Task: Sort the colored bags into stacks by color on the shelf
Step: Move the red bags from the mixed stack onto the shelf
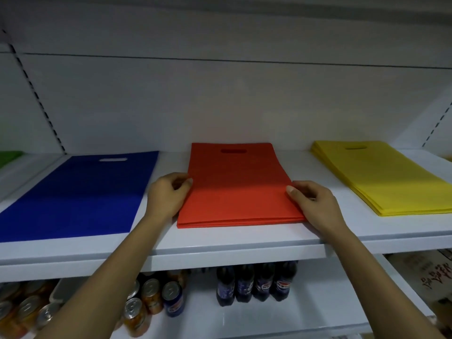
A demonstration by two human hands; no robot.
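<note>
Below the red stack [237, 189], drink cans [151, 293] and 4 dark bottles [254, 282] stand on the lower level. On the shelf [220, 243], the left hand [166, 194] pinches the red stack's left edge and the right hand [313, 204] pinches its right edge. Left of it lies a blue bag [80, 194], right of it a yellow stack [386, 177], and far left probably a green bag [9, 156].

White back panel [220, 101], slotted uprights [36, 94], drink cans [151, 292] and bottles [254, 282] on lower shelf [244, 319].

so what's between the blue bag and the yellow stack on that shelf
The red stack, its side edges held by the left hand and right hand, bare shelf either side; head view.
</note>
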